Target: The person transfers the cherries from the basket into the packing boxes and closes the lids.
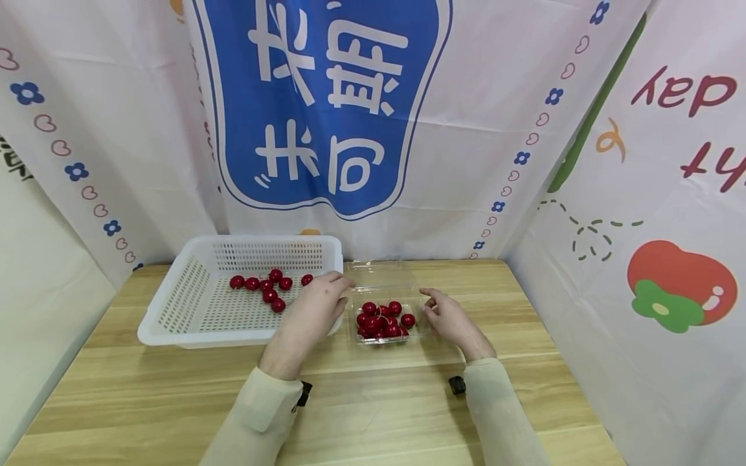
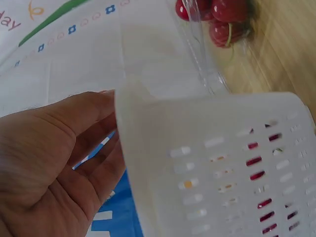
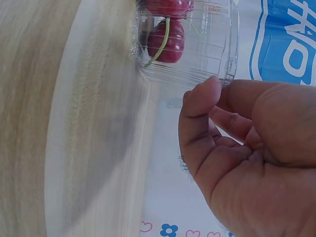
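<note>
A clear plastic box (image 1: 384, 340) with an open lid (image 1: 373, 273) stands on the table, holding several red cherries (image 1: 372, 323). My right hand (image 1: 453, 323) is at the box's right side; in the right wrist view its bent thumb and forefinger pinch the rim. Over the right edge of a white slotted basket (image 1: 169, 317) reaches my left hand (image 1: 311, 307), its fingertips near the box's left rim. In the left wrist view the basket's corner hides those fingertips, so their contact cannot be made out. Several more cherries (image 1: 269, 295) lie in the basket.
The wood-grain table (image 1: 373, 414) carries basket and box side by side near its back edge. A printed cloth (image 1: 466, 129) hangs right behind them. Another cloth wall (image 1: 641, 213) rises on the right. Black wrist devices (image 1: 457, 386) sit at the sleeves.
</note>
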A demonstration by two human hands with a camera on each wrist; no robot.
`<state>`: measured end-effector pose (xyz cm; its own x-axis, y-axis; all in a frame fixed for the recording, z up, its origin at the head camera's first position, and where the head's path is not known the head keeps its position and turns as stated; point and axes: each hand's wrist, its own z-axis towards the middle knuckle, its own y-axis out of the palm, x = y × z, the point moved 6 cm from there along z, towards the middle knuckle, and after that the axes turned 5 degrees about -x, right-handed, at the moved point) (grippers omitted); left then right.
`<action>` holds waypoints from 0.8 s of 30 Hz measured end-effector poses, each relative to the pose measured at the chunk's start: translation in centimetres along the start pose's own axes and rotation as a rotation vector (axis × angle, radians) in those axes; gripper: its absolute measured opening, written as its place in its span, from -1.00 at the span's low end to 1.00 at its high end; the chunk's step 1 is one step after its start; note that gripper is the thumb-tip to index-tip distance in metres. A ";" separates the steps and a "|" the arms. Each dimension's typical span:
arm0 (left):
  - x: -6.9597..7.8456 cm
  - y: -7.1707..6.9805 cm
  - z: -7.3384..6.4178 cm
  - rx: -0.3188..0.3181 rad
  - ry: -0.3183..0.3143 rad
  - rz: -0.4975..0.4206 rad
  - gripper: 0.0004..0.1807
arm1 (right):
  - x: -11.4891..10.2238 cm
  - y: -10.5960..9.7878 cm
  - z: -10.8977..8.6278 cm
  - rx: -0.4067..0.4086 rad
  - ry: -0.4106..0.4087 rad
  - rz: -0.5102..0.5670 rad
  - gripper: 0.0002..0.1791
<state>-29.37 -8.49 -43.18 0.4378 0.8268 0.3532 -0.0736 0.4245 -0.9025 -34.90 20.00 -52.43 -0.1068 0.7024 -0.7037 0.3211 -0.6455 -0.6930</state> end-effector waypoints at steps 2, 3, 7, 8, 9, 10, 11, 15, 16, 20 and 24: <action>-0.7 -0.1 0.0 0.018 -0.001 0.007 -0.66 | 0.0 0.0 0.0 0.000 0.001 0.001 -0.40; -1.1 -0.2 0.0 0.023 -0.007 0.007 -0.66 | 0.0 0.0 0.0 0.000 0.002 0.003 -0.41; -2.7 0.0 -0.1 -0.001 -0.075 0.014 -0.63 | 0.0 0.1 0.0 0.000 -0.003 0.002 -0.41; -3.2 0.1 -0.1 -0.019 -0.100 0.014 -0.61 | 0.0 0.1 0.0 0.000 -0.006 0.000 -0.41; -3.6 0.3 -0.1 -0.040 -0.127 0.015 -0.58 | 0.0 0.0 0.0 0.001 -0.006 -0.002 -0.41; -4.0 0.5 -0.1 -0.061 -0.148 0.019 -0.56 | 0.1 0.0 0.0 0.002 -0.006 -0.003 -0.41; -4.3 0.7 0.0 -0.078 -0.163 0.021 -0.54 | 0.1 0.0 0.0 0.002 -0.005 -0.002 -0.41; -5.4 1.4 0.2 -0.140 -0.203 0.019 -0.53 | 0.1 0.0 0.0 -0.001 0.001 0.004 -0.40; -5.6 1.6 0.3 -0.150 -0.205 0.019 -0.54 | 0.1 0.0 0.0 -0.002 0.002 0.004 -0.40; -6.1 2.1 0.5 -0.197 -0.205 0.034 -0.58 | 0.2 0.0 0.1 -0.002 0.004 0.001 -0.40; -6.6 2.4 0.8 -0.253 -0.217 0.033 -0.64 | 0.2 0.0 0.1 -0.003 0.003 0.004 -0.40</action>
<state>-33.18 -12.62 -47.52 0.2355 0.9094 0.3429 0.1526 0.3139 -0.9371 -35.00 20.05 -52.59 -0.1026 0.7008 -0.7060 0.3239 -0.6475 -0.6898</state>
